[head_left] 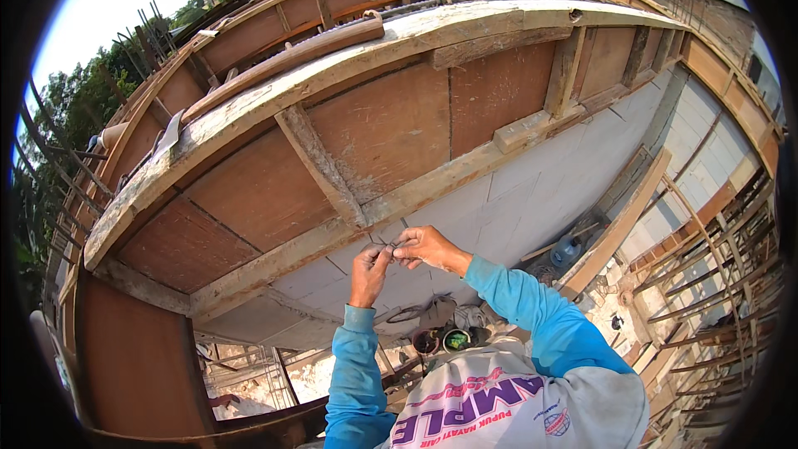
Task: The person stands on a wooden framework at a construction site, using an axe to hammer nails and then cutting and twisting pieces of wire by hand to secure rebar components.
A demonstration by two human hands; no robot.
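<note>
My left hand [369,270] and my right hand [426,248] are raised together in front of the wooden formwork [391,129]. Both pinch a short piece of thin dark wire [387,243] between the fingertips, the hands almost touching. Blue sleeves cover both forearms, and a white printed cloth hangs at my chest. The wire is thin and partly hidden by my fingers.
Brown plywood panels with timber battens form a beam mould ahead, a plank [283,62] lying on top. White block wall [532,199] sits below it. Far beneath are small pots [455,339], a water bottle [565,249], and bamboo scaffolding [706,283] at right.
</note>
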